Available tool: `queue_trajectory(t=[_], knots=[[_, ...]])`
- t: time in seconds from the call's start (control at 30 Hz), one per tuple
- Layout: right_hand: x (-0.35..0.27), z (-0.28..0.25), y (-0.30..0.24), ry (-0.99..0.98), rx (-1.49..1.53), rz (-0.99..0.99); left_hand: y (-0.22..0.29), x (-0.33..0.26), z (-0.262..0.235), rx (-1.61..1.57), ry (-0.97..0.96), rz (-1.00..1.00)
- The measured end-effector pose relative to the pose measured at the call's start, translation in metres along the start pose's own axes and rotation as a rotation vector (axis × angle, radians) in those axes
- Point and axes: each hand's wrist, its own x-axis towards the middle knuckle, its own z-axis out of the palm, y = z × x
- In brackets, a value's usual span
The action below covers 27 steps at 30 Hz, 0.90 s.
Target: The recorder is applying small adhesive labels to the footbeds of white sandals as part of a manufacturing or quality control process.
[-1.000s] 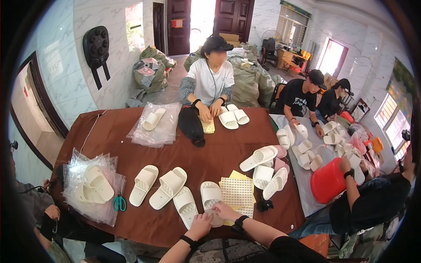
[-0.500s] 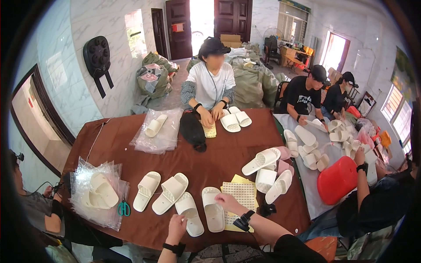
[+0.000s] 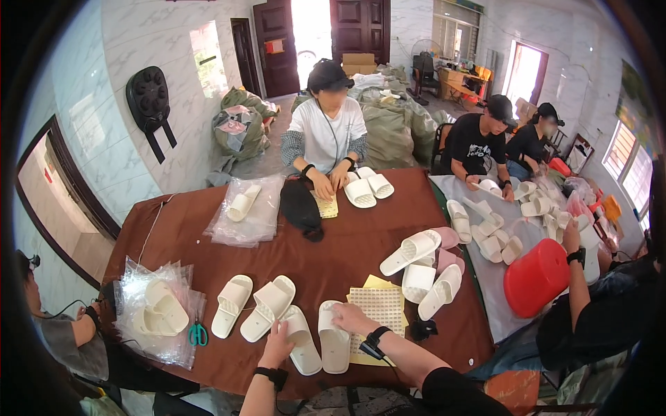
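A pair of cream slide slippers lies side by side before me, toes away. My left hand [image 3: 278,345] is closed on the outer edge of the left slipper [image 3: 306,356], beside its strap. On the right slipper [image 3: 336,353], my right hand [image 3: 352,318] grips the strap's outer side, its fingertips bent over it. Partly under my right forearm is a yellow-backed sheet of small labels [image 3: 378,305]. Two more cream slippers stand to the left, a nearer one [image 3: 268,308] and a farther one [image 3: 231,306].
Clear plastic bags with a slipper on top [image 3: 161,312] and teal scissors [image 3: 198,334] lie at left. Several slippers are heaped at right [image 3: 420,283], near a red plastic stool [image 3: 535,277]. Across the brown-covered table [image 3: 333,256], a person handles a yellow sheet [image 3: 325,207]; others work around.
Both hands have come onto the pair: the left moved forward to the left slipper's edge, the right moved slightly left onto the right slipper's strap. The view has shifted a little.
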Motion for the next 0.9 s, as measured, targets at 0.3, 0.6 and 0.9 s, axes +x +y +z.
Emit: queue_trajectory(t=[0.3, 0.6, 0.9], knots=[[-0.023, -0.011, -0.015, 0.035, 0.051, 0.05, -0.005, 0.011, -0.012, -0.031, -0.123, -0.008], [-0.065, -0.055, -0.006, 0.059, 0.131, 0.269, -0.018, -0.025, -0.014, -0.23, -0.01, -0.201], [-0.103, -0.08, 0.009, 0.454, 0.577, 0.334, -0.004, -0.061, -0.004, -0.273, 0.16, -0.419]])
